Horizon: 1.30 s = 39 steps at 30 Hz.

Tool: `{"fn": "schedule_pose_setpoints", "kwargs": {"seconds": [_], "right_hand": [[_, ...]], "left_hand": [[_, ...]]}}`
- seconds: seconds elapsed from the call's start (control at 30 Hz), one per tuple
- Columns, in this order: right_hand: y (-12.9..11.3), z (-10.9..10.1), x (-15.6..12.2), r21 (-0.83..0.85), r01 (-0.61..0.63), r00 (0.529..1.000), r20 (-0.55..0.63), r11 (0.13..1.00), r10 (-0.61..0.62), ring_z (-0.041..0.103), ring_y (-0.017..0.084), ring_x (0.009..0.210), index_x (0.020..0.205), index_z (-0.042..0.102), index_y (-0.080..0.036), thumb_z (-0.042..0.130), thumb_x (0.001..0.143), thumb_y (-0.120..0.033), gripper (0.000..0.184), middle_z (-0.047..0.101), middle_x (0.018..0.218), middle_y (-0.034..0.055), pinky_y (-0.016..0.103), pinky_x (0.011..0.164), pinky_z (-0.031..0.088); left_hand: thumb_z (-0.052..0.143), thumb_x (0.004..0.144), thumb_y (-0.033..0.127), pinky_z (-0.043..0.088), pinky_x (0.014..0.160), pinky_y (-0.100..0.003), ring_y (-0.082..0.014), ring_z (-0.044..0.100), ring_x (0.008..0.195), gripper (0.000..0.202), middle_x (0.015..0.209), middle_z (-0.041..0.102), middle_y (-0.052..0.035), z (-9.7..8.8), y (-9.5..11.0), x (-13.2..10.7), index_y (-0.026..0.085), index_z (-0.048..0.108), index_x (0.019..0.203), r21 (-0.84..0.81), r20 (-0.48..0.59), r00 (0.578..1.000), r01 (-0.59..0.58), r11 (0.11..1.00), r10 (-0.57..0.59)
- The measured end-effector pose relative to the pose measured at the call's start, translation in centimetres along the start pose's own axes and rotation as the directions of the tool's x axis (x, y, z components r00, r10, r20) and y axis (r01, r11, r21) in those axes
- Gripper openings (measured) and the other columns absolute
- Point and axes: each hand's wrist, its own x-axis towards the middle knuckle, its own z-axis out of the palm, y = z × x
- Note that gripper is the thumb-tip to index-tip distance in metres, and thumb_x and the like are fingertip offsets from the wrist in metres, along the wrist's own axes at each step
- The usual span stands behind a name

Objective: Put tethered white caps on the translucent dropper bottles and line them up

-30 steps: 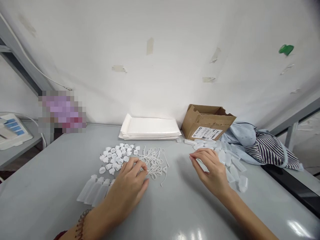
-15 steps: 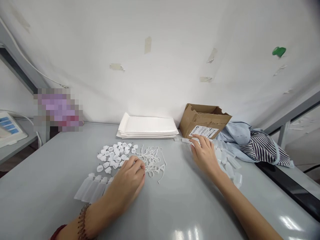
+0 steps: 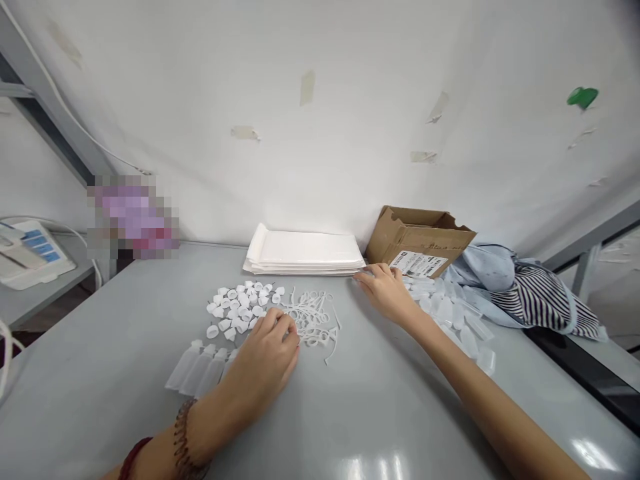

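Observation:
My left hand [image 3: 267,353] rests on the grey table [image 3: 350,413] with its fingers curled together at the edge of a tangle of white plastic rings [image 3: 313,320]. Left of the rings lies a heap of small white caps [image 3: 240,310]. A row of clear little bottles [image 3: 197,367] lies by my left wrist. My right hand [image 3: 383,290] is stretched far forward, fingers closing on a clear small bottle [image 3: 361,275] near the stack of white envelopes [image 3: 305,253]. More clear bottles [image 3: 450,313] lie scattered under and right of my right forearm.
An open cardboard box [image 3: 420,240] stands at the back right against the white wall. Blue and striped cloth [image 3: 525,293] lies right of it. A device with blue buttons [image 3: 30,253] sits on a side table at the left.
My right hand has reached forward and leftward from the bottle pile to a bottle by the envelopes. My left hand has stayed at the rings.

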Motion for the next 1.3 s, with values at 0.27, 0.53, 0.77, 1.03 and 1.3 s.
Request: {"fn": "schedule_pose_setpoints", "kwargs": {"seconds": [0.27,0.53,0.77,1.03,1.3], "right_hand": [[-0.7,0.4,-0.1,-0.07,-0.026,0.999,0.033,0.997,0.029,0.054,0.029,0.1,0.111,0.064,-0.016,0.039,0.086,0.002,0.04,0.067,0.102,0.0144,0.041,0.082,0.034],[-0.3,0.9,0.1,0.003,-0.048,0.998,-0.027,0.999,0.048,0.055,0.028,0.094,0.094,0.066,-0.017,0.039,0.08,0.002,0.036,0.067,0.093,0.0131,0.041,0.081,0.035],[0.7,0.9,1.1,0.212,-0.161,0.974,-0.122,0.964,0.19,0.061,0.025,0.085,0.102,0.059,-0.014,0.037,0.086,-0.008,0.028,0.065,0.097,0.0147,0.034,0.073,0.042],[0.9,1.7,4.8,0.415,-0.119,0.989,-0.035,0.902,0.147,0.064,0.028,0.103,0.131,0.041,-0.009,0.065,0.074,-0.018,0.063,0.065,0.118,0.0173,0.032,0.081,0.048],[1.7,1.9,3.7,0.409,-0.099,0.995,0.015,0.907,0.102,0.065,0.028,0.106,0.132,0.044,-0.013,0.058,0.079,-0.01,0.054,0.067,0.117,0.0145,0.033,0.083,0.048]], "left_hand": [[0.05,0.086,0.006,0.046,0.072,-0.039,-0.0242,0.048,0.083,0.018,0.081,0.059,-0.0078,-0.6,0.5,0.2,0.013,0.062,0.075,0.06,0.072,0.997,0.025,0.998,-0.029],[0.045,0.088,0.007,0.044,0.073,-0.036,-0.023,0.048,0.085,0.021,0.079,0.057,-0.0061,-0.6,0.3,0.2,0.015,0.058,0.073,0.002,0.052,0.998,0.038,0.999,-0.038],[0.048,0.088,0.008,0.043,0.075,-0.037,-0.0233,0.049,0.087,0.019,0.082,0.057,-0.0057,-0.5,0.2,0.1,0.016,0.057,0.074,-0.04,0.043,0.998,0.047,0.998,-0.045],[0.052,0.087,0.009,0.043,0.077,-0.037,-0.0229,0.05,0.087,0.017,0.082,0.059,-0.005,-0.2,0.3,0.1,0.018,0.057,0.073,-0.037,0.025,0.998,0.057,0.998,-0.056],[0.048,0.085,0.004,0.048,0.076,-0.04,-0.0235,0.05,0.088,0.019,0.082,0.058,-0.0054,-0.5,0.4,0.1,0.016,0.057,0.073,-0.205,-0.015,0.992,0.116,0.972,-0.122]]}}
